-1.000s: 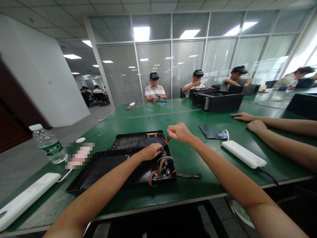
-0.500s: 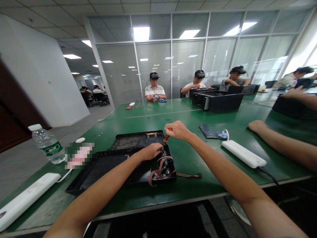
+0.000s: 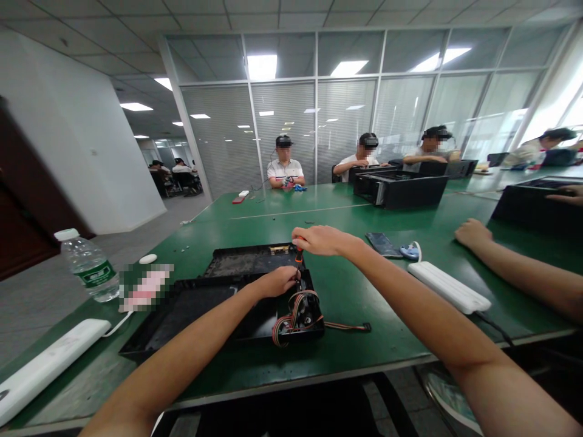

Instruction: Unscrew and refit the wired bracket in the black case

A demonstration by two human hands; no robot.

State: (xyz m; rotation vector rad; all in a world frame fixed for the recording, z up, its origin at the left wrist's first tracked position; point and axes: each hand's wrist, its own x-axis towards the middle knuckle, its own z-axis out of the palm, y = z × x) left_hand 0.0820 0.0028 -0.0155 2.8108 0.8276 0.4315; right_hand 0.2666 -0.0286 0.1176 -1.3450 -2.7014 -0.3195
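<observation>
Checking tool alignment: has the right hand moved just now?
Yes: the right hand, gripping the orange-handled screwdriver, shifted left toward the shallow black plastic tray.

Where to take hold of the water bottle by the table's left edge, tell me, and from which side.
Grip the water bottle around its labelled middle, probably from its right, the table side. It stands upright with a round body, and the green table ends just to its left.

Both bare forearms extended forward, converging. Right hand [image 3: 321, 240] fisted, knuckles up, just above and beyond left hand [image 3: 279, 281]. Left fingers curled down, probably pinched; tips not visible.
</observation>
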